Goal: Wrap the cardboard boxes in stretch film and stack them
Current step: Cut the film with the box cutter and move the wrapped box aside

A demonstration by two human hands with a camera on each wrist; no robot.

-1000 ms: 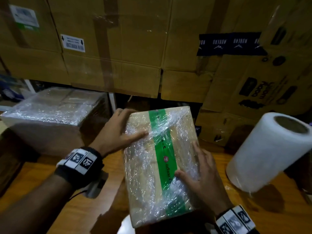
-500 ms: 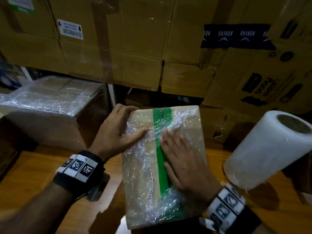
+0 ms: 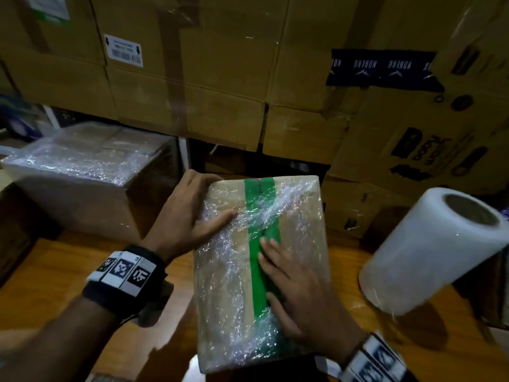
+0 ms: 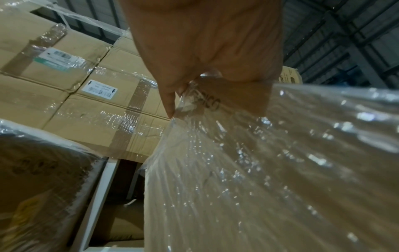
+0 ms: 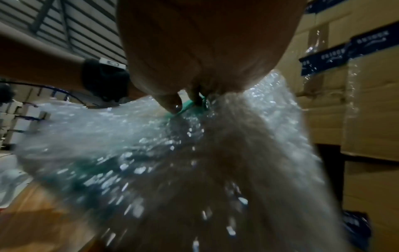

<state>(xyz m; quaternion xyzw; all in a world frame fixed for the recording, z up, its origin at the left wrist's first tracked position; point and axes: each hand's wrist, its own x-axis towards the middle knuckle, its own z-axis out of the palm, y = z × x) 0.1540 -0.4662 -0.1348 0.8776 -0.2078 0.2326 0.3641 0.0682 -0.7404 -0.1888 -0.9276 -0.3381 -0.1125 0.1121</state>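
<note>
The right hand's fingers [image 3: 271, 255] lie straight and pressed flat on the film over the green tape strip [image 3: 259, 216] of the small wrapped box [image 3: 300, 244]. Half a second ago this right hand [image 3: 300, 296] lay higher on the face; a second ago it sat at the near right edge. It has therefore stroked up and back down. Judgement: the film is being smoothed, so wrapping is essentially done and stacking remains. The left hand [image 3: 187, 216] has kept its place, fingers curled over the far left corner, thumb laid flat on top, steadying the box, which stands tilted on the wooden table [image 3: 55, 271]. Both wrists approach from the near side, palms down. The stretch film roll [image 3: 429, 257] lies just right of it. A larger wrapped box [image 3: 82, 172] sits well to the left, against the stacked cartons [image 3: 192, 78].
</note>
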